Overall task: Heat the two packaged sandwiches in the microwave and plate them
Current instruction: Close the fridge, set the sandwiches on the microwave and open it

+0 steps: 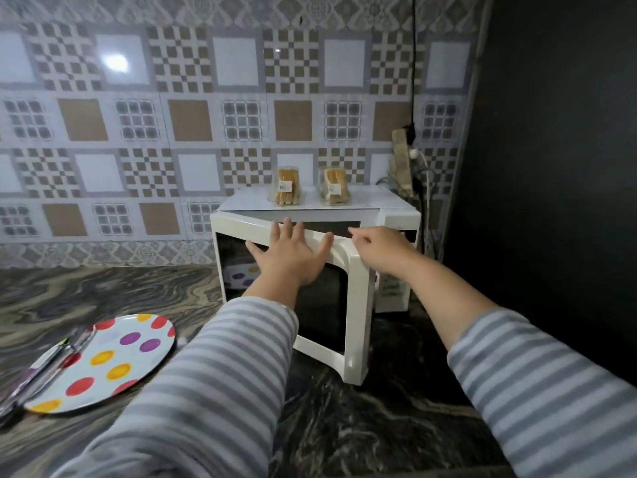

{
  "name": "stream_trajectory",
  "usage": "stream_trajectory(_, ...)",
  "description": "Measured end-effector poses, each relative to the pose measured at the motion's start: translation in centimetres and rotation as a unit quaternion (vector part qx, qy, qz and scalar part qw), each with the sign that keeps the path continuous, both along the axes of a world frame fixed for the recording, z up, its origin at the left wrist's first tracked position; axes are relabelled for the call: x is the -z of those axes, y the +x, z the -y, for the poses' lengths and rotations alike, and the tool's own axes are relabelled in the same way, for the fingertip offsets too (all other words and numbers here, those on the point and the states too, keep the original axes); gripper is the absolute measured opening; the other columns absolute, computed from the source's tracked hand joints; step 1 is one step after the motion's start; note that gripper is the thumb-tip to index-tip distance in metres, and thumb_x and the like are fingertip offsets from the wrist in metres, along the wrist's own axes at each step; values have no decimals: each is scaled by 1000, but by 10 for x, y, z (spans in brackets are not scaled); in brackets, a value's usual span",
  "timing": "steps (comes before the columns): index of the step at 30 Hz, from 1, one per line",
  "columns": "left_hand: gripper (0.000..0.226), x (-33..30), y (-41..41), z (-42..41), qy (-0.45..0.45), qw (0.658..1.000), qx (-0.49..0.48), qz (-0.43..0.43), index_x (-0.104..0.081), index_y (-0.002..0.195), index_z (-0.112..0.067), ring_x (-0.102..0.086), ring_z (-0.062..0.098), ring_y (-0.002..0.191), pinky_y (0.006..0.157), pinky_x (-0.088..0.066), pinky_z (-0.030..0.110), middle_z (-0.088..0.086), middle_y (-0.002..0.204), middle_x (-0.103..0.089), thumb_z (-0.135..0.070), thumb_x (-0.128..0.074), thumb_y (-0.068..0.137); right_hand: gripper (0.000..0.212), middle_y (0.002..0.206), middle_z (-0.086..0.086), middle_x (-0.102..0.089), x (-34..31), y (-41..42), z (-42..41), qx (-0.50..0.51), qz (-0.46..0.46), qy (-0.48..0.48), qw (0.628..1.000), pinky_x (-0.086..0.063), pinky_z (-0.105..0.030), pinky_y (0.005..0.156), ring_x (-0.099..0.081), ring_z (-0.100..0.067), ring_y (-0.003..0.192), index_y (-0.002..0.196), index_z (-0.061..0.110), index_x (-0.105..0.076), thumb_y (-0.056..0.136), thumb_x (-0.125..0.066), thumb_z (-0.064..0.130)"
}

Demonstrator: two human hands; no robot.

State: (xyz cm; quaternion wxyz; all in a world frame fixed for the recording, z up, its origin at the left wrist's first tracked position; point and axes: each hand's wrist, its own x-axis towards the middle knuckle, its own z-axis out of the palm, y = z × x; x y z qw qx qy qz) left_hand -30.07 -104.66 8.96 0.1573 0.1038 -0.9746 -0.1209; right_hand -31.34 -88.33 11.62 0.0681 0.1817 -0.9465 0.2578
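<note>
The step in hand looks like opening the white box-shaped microwave [396, 215]: its glass-windowed door [324, 291] stands ajar, the left hand [293, 251] flat on it with fingers spread, the right hand [379, 248] at the door's top edge, fingers loosely curled, holding nothing I can see. Both clear-packaged sandwiches [285, 186] [333, 186] sit on the microwave's top, at twelve o'clock from the hands, so next comes swinging the door wide and lifting one down; the polka-dot plate [103, 363] waits on the counter at eight o'clock.

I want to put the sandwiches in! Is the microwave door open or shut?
Open. The microwave door is swung out from the microwave, with the left hand flat on it and the right hand at its top edge.
</note>
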Motion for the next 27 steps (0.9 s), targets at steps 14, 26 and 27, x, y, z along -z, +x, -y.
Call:
stream_trajectory(14, 60, -22, 128, 117, -25, 990, 81, 116, -6, 154, -31, 15, 15, 147, 112, 14, 62, -11, 161, 4, -54, -11, 98, 64, 162, 0, 1, 19, 141, 115, -33, 77, 75, 994, 15, -58, 112, 17, -24, 147, 148, 46, -21, 90, -9, 71)
stream_trajectory(26, 47, -29, 150, 187, 73, 987, 63, 125, -23, 150, -35, 14, 20, 147, 108, 19, 65, -14, 159, -3, -30, -25, 103, 74, 162, -2, 2, 7, 175, 183, -98, 58, 98, 989, 14, -58, 112, 18, -25, 146, 147, 34, -32, 87, -17, 75)
stream_trajectory(27, 48, -29, 149, 188, 72, 988, 61, 124, -28, 149, -32, 14, 21, 147, 109, 18, 65, -13, 159, -5, -25, -28, 102, 72, 162, -2, 0, 7, 174, 185, -101, 51, 95, 989, 14, -59, 112, 16, -25, 147, 146, 37, -34, 88, -16, 74)
